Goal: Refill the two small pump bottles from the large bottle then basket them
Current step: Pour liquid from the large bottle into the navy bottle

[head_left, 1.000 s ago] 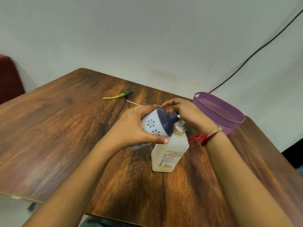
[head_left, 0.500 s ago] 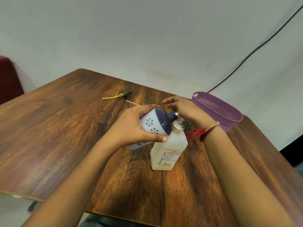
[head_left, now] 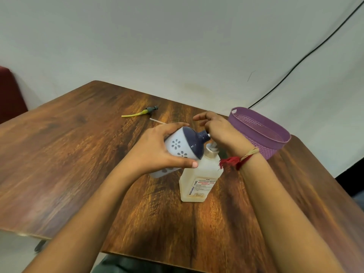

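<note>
Your left grip (head_left: pixel 155 152) wraps the tilted small bottle (head_left: pixel 177 143), can't tell whether your right grip (head_left: pixel 222 133) holds anything at its neck, and one bump could topple the large bottle (head_left: pixel 201 180).

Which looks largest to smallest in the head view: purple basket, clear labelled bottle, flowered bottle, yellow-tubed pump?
1. purple basket
2. clear labelled bottle and flowered bottle: alike; the left hand hides part of the flowered one
3. yellow-tubed pump
</note>
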The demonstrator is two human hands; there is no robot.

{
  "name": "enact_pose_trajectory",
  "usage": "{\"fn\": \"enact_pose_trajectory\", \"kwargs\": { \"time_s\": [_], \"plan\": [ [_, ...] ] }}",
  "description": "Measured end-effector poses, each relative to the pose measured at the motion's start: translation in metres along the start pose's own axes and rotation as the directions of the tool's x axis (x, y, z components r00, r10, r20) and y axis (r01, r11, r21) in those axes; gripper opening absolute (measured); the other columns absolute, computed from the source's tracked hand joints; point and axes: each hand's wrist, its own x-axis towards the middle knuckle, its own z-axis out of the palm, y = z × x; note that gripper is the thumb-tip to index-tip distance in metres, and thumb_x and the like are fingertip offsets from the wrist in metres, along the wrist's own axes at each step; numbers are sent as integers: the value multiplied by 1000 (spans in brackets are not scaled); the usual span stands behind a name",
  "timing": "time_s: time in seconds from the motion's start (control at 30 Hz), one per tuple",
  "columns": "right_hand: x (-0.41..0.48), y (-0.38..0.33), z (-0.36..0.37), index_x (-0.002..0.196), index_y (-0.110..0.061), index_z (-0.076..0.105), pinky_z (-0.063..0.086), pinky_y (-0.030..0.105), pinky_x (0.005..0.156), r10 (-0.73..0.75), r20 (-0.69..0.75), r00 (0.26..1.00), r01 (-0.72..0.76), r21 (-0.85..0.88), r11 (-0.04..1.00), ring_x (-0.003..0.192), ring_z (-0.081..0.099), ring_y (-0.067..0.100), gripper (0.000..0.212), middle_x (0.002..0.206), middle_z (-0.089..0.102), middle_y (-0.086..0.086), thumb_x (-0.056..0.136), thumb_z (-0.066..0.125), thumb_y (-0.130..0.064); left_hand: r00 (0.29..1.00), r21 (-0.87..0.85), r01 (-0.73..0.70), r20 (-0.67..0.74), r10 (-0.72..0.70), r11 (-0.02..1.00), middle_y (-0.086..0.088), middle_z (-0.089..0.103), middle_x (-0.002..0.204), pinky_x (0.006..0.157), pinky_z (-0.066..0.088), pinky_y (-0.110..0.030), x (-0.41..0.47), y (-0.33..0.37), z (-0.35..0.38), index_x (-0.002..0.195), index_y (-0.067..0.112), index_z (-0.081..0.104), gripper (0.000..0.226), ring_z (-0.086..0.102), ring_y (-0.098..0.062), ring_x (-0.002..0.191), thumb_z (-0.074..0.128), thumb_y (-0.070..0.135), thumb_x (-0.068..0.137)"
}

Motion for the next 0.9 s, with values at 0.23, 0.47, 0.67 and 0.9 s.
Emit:
{"fn": "enact_pose_trajectory", "kwargs": {
  "time_s": [0.23,0.47,0.67,0.9],
  "plan": [
    [3,2,2,106,-17,58,38,17,62,18,-5,1000,-18,14,1000,98,48,13,34,114,52,3,91,35,2,1000,2,0,8,0,1000,19,59,112,86,52,-32,-2,1,0,125,34,56,91,56,1,99,68,76,46],
    [8,8,5,86,-23,61,45,24,71,27,35,999,-31,120,992,101,56,21,39,106,59,9,86,36,8,1000,-18,-9,-2,9,1000,18,61,109,84,54,-33,-2,2,0,121,39,55,83,57,0,97,69,74,48],
    [10,5,0,98,-18,62,44,20,64,38,108,993,-40,14,999,93,56,13,29,107,60,2,92,43,2,1000,-28,-4,21,5,1000,19,62,105,81,55,-32,-4,3,0,116,43,53,76,58,3,93,69,74,49],
    [8,9,5,93,-16,62,46,27,68,43,40,998,-49,163,985,89,57,23,39,91,60,9,85,34,10,1000,-29,-5,-13,5,1000,19,61,110,85,54,-33,-4,0,0,122,35,57,85,58,1,97,69,73,48]
  ]
}}
